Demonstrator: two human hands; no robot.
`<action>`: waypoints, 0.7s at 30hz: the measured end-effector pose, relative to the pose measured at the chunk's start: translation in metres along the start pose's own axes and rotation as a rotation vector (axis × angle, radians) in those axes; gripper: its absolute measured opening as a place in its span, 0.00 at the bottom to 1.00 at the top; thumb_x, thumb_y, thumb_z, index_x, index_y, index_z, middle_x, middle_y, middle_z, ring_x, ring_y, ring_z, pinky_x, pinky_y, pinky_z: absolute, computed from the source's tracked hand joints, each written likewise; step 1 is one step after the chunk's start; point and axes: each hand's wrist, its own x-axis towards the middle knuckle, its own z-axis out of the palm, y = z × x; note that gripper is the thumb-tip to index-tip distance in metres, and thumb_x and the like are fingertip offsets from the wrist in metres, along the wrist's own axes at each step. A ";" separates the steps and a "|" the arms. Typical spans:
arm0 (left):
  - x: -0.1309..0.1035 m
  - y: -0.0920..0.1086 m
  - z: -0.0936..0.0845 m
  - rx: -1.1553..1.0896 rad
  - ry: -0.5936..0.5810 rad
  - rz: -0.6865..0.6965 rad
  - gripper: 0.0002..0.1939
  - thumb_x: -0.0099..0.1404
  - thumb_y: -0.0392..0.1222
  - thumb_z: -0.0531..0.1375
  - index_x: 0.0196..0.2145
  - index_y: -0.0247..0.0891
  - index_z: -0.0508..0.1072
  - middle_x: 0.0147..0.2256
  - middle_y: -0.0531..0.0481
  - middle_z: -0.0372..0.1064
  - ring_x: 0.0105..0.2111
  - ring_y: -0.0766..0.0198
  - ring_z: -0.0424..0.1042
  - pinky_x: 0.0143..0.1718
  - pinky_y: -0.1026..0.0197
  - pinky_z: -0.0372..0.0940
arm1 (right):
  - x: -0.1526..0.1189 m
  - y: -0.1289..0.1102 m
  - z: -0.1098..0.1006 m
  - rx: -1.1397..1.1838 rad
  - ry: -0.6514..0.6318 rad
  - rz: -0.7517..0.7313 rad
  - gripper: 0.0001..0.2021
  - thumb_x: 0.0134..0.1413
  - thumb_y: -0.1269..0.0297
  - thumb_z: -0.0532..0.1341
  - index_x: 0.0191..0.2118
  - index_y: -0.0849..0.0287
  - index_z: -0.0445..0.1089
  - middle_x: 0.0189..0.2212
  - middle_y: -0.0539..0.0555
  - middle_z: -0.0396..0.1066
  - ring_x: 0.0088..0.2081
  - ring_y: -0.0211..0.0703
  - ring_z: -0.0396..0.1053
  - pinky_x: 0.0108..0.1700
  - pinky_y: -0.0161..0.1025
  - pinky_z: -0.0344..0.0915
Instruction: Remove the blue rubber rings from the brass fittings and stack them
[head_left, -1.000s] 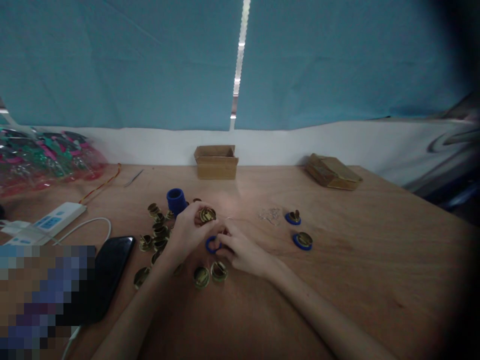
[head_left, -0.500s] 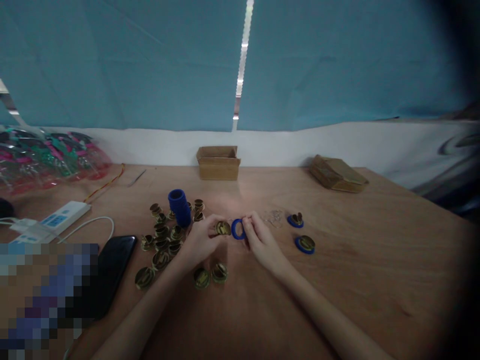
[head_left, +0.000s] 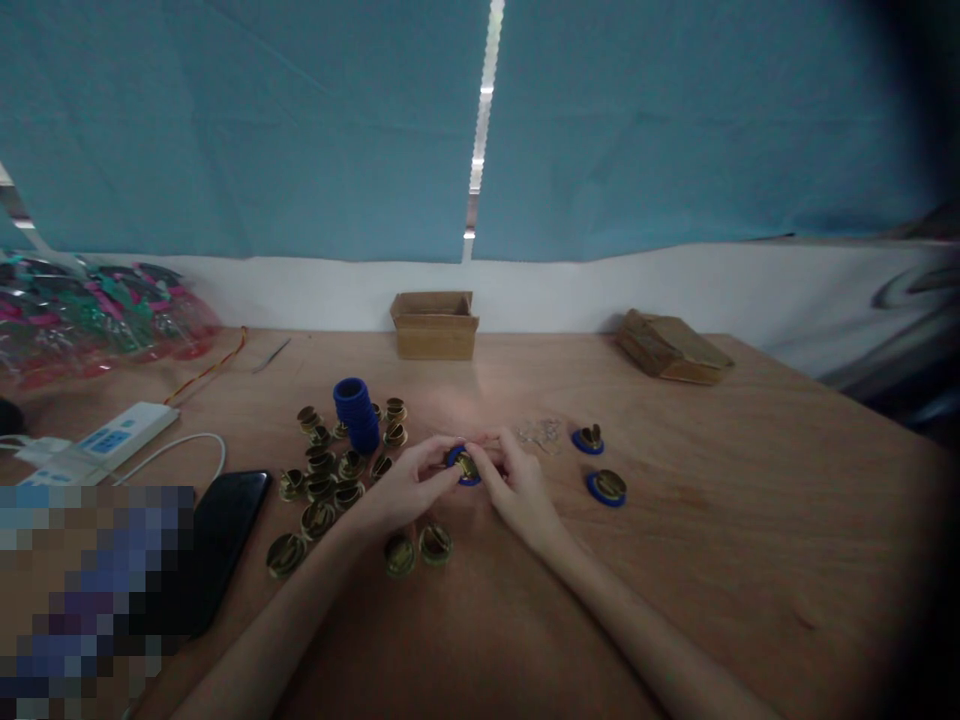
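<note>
My left hand (head_left: 409,485) and my right hand (head_left: 519,492) meet at the middle of the table. Between their fingertips is a gold metal piece (head_left: 466,466) with a blue ring (head_left: 469,482) around it; both hands grip this pair. Left of my hands stands a stack of blue rings (head_left: 356,415), with several loose gold pieces (head_left: 318,519) around and in front of it. Two more gold pieces (head_left: 435,543) lie nearer, below my left hand. On the right, two gold pieces (head_left: 607,486) rest on blue rings. Small clear rings (head_left: 540,433) lie just behind my right hand.
An open cardboard box (head_left: 435,338) stands at the back, and a flattened brown box (head_left: 673,347) at the back right. At the left are a black phone (head_left: 217,550), a white power strip (head_left: 127,437), cables, tweezers (head_left: 271,356) and plastic-wrapped items (head_left: 112,318).
My hands have come together. The gold piece in my left fingers and the blue ring in my right fingers were apart; now the ring is around the piece.
</note>
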 end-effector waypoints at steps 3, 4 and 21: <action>-0.001 -0.003 -0.001 -0.061 -0.014 0.000 0.20 0.63 0.37 0.59 0.52 0.38 0.64 0.52 0.40 0.67 0.51 0.57 0.69 0.54 0.49 0.63 | 0.000 -0.001 0.000 -0.034 0.006 -0.034 0.07 0.63 0.59 0.53 0.40 0.57 0.63 0.28 0.51 0.74 0.32 0.42 0.73 0.34 0.36 0.66; -0.001 -0.003 -0.001 -0.074 -0.018 -0.004 0.21 0.63 0.38 0.59 0.53 0.38 0.62 0.53 0.40 0.67 0.51 0.57 0.69 0.53 0.49 0.64 | 0.000 0.000 0.000 -0.040 0.009 -0.038 0.08 0.63 0.59 0.52 0.40 0.57 0.63 0.29 0.51 0.74 0.33 0.42 0.73 0.35 0.36 0.66; -0.006 0.007 0.003 0.103 -0.035 0.044 0.17 0.67 0.35 0.51 0.54 0.39 0.59 0.53 0.41 0.64 0.56 0.58 0.64 0.54 0.51 0.64 | 0.006 0.002 -0.004 -0.239 -0.021 -0.149 0.15 0.66 0.62 0.47 0.26 0.56 0.58 0.27 0.51 0.63 0.31 0.40 0.63 0.34 0.36 0.60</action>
